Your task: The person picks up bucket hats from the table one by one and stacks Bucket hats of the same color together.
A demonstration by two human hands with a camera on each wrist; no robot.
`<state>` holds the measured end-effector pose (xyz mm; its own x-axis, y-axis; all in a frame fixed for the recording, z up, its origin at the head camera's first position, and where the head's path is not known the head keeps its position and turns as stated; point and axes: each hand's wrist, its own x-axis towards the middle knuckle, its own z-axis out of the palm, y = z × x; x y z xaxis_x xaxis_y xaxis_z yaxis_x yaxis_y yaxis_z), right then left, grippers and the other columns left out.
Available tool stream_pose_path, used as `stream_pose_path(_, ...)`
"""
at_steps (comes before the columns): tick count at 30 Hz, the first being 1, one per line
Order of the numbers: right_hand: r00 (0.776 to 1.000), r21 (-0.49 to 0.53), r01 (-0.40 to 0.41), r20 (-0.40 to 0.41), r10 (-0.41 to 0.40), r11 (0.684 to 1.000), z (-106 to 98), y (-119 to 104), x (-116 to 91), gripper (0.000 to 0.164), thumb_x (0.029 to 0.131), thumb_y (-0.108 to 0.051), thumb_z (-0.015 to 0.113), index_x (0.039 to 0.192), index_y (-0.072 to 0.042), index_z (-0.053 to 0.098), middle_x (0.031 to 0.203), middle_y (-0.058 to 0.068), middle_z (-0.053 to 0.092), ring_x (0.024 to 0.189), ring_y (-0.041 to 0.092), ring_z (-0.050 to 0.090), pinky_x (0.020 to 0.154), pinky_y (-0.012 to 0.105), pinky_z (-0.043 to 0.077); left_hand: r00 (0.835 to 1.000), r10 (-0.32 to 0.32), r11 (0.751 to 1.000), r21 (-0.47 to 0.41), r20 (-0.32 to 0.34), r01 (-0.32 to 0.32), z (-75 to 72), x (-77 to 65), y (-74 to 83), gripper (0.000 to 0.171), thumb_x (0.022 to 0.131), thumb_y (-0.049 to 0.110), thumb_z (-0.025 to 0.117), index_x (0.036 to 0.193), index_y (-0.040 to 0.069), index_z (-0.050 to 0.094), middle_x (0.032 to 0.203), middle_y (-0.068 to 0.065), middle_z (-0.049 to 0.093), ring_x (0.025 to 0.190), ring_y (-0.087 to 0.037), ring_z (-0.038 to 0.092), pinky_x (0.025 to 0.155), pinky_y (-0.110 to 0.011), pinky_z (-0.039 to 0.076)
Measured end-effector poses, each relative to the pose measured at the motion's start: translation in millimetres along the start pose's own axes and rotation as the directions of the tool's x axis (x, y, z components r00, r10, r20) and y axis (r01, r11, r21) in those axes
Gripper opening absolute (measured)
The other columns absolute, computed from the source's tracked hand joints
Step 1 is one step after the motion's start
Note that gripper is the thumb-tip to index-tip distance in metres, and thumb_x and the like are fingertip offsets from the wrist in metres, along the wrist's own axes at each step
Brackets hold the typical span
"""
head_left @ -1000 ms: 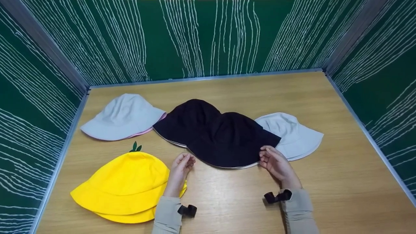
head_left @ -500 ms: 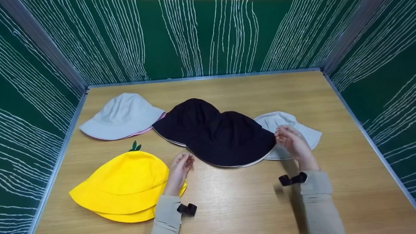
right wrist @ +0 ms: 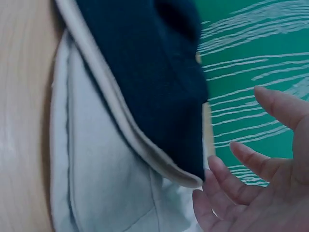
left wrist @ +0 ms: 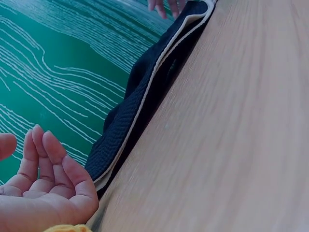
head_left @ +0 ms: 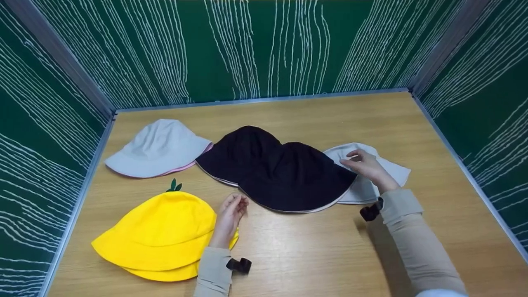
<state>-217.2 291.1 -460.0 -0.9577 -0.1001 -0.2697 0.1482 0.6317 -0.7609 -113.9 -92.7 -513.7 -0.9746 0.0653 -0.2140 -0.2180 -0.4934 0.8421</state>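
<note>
Two black bucket hats overlap mid-table, the front black hat (head_left: 293, 185) lying partly over the rear black hat (head_left: 237, 150). Its right brim tip covers part of a white bucket hat (head_left: 367, 194). Over that tip and the white hat is my right hand (head_left: 367, 167), fingers loosely spread and holding nothing; in the right wrist view its fingertips (right wrist: 200, 198) are close to the brim corner, and I cannot tell whether they touch. My left hand (head_left: 227, 216), fingers loosely bent around nothing, lies beside the yellow hats (head_left: 156, 231), just short of the black brim.
A white hat with a pink underside (head_left: 159, 150) lies at the back left, its right brim meeting the rear black hat. Green leaves (head_left: 173, 185) top the yellow stack. Green walls with white lines (head_left: 297, 49) enclose the wooden table (head_left: 288, 255) at the back and sides.
My right hand has moved from the front black hat's lower right brim up and right, over the brim tip and white hat. My left hand and the hats stay nearly where they were.
</note>
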Motion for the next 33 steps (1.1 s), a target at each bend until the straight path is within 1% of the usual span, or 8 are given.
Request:
stream_pose_path(2,1.000,-0.026,-0.009,0.024,0.010,1.000,2,-1,4,0.061,0.093,-0.040,0.056,0.128,0.007,0.042,0.129,0.032,0.047,0.113,0.039,0.050,0.086,0.036,0.044,1.000,0.002,1.000,0.003,0.004,-0.002,0.4,-0.3,0.1,0.028,0.100,0.007,0.038,0.081,0.014,0.057,0.081,0.004,0.059,0.080,-0.009,0.054,0.076,-0.021,0.040)
stream_pose_path(6,0.997,-0.083,-0.032,0.071,0.038,0.996,5,0,12,0.063,0.091,-0.044,0.057,0.126,0.007,0.044,0.130,0.032,0.047,0.117,0.041,0.049,0.093,0.044,0.042,1.000,0.001,1.000,0.013,0.006,-0.001,1.0,-0.3,0.0,0.027,0.100,0.007,0.038,0.082,0.014,0.057,0.082,0.004,0.058,0.080,-0.008,0.054,0.076,-0.020,0.040)
stream_pose_path(10,0.995,-0.142,-0.043,0.086,0.056,0.989,8,3,19,0.057,0.090,-0.047,0.058,0.115,0.003,0.051,0.121,0.024,0.053,0.105,0.034,0.051,0.084,0.036,0.042,1.000,-0.003,1.000,0.010,0.007,0.003,1.2,-0.5,-0.3,0.027,0.100,0.007,0.038,0.082,0.014,0.057,0.081,0.004,0.058,0.080,-0.008,0.054,0.076,-0.019,0.040)
stream_pose_path(12,0.996,-0.164,-0.032,0.082,0.046,0.986,9,4,21,0.051,0.089,-0.047,0.060,0.107,0.000,0.055,0.109,0.016,0.056,0.095,0.027,0.050,0.079,0.032,0.041,1.000,-0.004,1.000,0.005,0.007,0.004,1.3,-1.0,0.0,0.027,0.100,0.007,0.038,0.082,0.014,0.057,0.081,0.004,0.058,0.080,-0.008,0.054,0.075,-0.019,0.040)
stream_pose_path(15,0.996,-0.163,-0.005,0.084,0.019,0.987,13,4,24,0.042,0.088,-0.043,0.062,0.096,-0.002,0.059,0.090,0.004,0.055,0.082,0.020,0.047,0.073,0.029,0.039,1.000,-0.006,1.000,0.004,0.003,0.006,1.1,-1.2,0.1,0.027,0.100,0.008,0.039,0.082,0.014,0.057,0.081,0.004,0.058,0.080,-0.008,0.054,0.076,-0.020,0.040)
stream_pose_path(18,0.996,-0.154,0.017,0.087,-0.003,0.988,16,4,25,0.037,0.088,-0.039,0.064,0.089,-0.003,0.060,0.079,-0.002,0.053,0.075,0.017,0.046,0.072,0.028,0.039,1.000,-0.010,1.000,0.006,-0.004,0.010,0.6,-0.5,0.0,0.026,0.100,0.007,0.038,0.081,0.014,0.056,0.081,0.004,0.058,0.080,-0.009,0.054,0.076,-0.020,0.041)
stream_pose_path(28,0.996,-0.133,0.032,0.084,-0.021,0.991,19,4,25,0.030,0.088,-0.031,0.066,0.085,-0.002,0.065,0.070,-0.009,0.054,0.070,0.012,0.047,0.071,0.026,0.040,1.000,0.002,1.000,0.001,0.000,-0.002,-0.6,-1.1,-0.6,0.025,0.100,0.008,0.038,0.084,0.012,0.057,0.082,0.003,0.059,0.081,-0.009,0.055,0.076,-0.020,0.042)
stream_pose_path(33,0.998,-0.122,0.019,0.062,-0.011,0.992,20,2,24,0.026,0.088,-0.028,0.066,0.082,-0.003,0.064,0.068,-0.009,0.052,0.068,0.013,0.046,0.068,0.026,0.040,1.000,-0.003,1.000,0.000,-0.004,0.003,-0.1,-0.3,-1.4,0.027,0.100,0.007,0.037,0.083,0.013,0.057,0.082,0.003,0.058,0.081,-0.009,0.054,0.076,-0.020,0.042)
